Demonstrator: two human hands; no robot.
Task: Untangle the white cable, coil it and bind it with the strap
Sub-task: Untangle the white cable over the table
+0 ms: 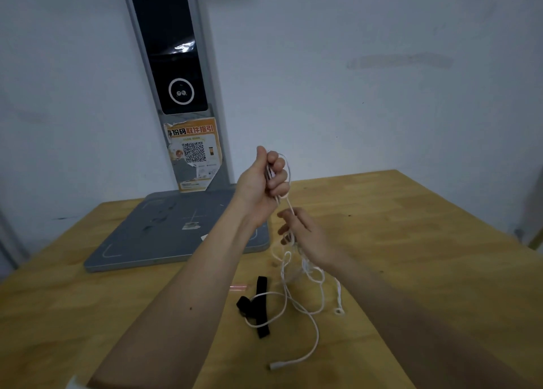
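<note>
My left hand (264,180) is raised above the wooden table (411,241) and grips several loops of the white cable (316,338) in its curled fingers. One strand drops from that fist to my right hand (305,235), which pinches it lower down. Below my right hand the cable hangs in tangled loops and trails over the table, ending in a white plug at the front. A black strap (261,303) lies flat on the table under one cable loop, to the left of the tangle.
A grey scanner stand with a flat base (164,235) and a tall post (176,65) carrying a black screen and an orange QR sticker stands at the back left. A white wall is behind. The table's right edge runs diagonally.
</note>
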